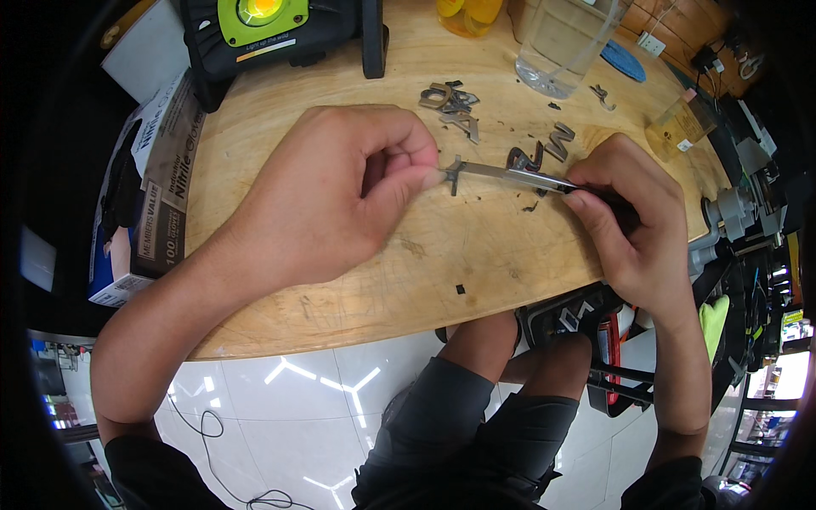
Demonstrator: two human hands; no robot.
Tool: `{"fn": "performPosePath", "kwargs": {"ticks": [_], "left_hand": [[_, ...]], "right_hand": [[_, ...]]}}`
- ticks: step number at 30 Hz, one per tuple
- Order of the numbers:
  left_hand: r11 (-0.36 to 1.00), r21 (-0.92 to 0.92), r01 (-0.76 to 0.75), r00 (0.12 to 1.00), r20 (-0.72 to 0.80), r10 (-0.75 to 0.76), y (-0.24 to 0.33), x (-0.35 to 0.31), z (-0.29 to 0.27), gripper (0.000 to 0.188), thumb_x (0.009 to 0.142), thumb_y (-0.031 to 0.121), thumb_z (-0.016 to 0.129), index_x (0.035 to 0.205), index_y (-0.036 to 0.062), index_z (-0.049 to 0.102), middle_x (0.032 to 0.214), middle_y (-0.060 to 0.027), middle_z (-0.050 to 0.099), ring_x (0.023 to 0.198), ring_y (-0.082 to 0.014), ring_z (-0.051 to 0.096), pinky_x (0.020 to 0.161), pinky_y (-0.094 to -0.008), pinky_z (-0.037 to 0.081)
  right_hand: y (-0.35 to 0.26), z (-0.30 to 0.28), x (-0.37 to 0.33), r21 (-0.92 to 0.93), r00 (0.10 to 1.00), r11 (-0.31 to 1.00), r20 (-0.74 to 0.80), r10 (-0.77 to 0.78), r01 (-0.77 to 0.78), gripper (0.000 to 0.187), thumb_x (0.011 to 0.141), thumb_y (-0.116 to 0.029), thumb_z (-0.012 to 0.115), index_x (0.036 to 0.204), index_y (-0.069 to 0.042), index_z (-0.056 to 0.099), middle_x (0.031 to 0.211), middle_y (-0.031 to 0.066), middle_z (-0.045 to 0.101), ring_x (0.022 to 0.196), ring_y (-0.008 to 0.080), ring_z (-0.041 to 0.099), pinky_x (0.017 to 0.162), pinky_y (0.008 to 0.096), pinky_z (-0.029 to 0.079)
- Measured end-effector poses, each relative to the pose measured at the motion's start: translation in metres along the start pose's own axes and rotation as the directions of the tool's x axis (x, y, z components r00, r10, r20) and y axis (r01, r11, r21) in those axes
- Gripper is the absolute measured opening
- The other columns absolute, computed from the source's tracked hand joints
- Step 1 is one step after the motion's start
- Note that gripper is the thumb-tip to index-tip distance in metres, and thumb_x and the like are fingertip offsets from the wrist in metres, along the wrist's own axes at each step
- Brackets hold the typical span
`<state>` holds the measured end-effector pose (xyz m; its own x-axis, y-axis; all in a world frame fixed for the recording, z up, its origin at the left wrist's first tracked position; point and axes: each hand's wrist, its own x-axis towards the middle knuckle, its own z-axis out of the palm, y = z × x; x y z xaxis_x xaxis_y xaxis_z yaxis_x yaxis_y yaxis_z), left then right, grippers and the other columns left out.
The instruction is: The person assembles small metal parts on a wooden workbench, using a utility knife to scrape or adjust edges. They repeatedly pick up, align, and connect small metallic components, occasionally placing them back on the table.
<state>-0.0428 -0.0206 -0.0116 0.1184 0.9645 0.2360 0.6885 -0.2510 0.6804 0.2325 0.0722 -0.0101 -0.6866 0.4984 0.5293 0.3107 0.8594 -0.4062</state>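
Observation:
My left hand pinches one end of a small metal letter-shaped piece between thumb and fingertips, above the wooden table. In my right hand is a snap-off utility knife, gripped by its dark handle. The knife's blade reaches left and meets the small piece, close to my left fingertips. Just beyond the knife lie another letter-shaped piece and a dark curved one. A small pile of metal letters sits farther back.
Dark scraps are scattered on the table. A green and black work light stands back left, beside a glove box. A clear container of liquid and a yellowish bottle stand at the back right.

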Motion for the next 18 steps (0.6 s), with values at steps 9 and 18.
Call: {"fn": "performPosePath", "kwargs": {"ticks": [9,18], "left_hand": [[0.999,-0.039,0.015,1.0,0.004,-0.015,0.0001,-0.0001,0.0004,0.007,0.097,0.004,0.07,0.093,-0.0005,0.066,0.075,0.0041,0.057,0.067,-0.0027,0.045,0.059,-0.0226,0.037],[1.0,-0.001,-0.008,1.0,-0.003,0.008,0.0002,0.0001,0.0001,0.006,0.097,0.003,0.07,0.094,-0.0005,0.067,0.075,0.0033,0.058,0.067,-0.0032,0.045,0.059,-0.0231,0.037]], "right_hand": [[-0.0038,0.0012,-0.0101,-0.003,1.0,1.0,-0.029,0.009,-0.009,0.016,0.082,0.001,0.079,0.091,0.007,0.068,0.091,0.0123,0.057,0.08,0.0215,0.059,0.067,0.0284,0.044],[-0.0033,-0.001,-0.0056,0.091,0.995,0.991,-0.016,0.103,-0.101,0.012,0.09,-0.004,0.074,0.094,0.005,0.067,0.084,0.0093,0.061,0.078,0.0198,0.059,0.07,0.0296,0.044]]}}
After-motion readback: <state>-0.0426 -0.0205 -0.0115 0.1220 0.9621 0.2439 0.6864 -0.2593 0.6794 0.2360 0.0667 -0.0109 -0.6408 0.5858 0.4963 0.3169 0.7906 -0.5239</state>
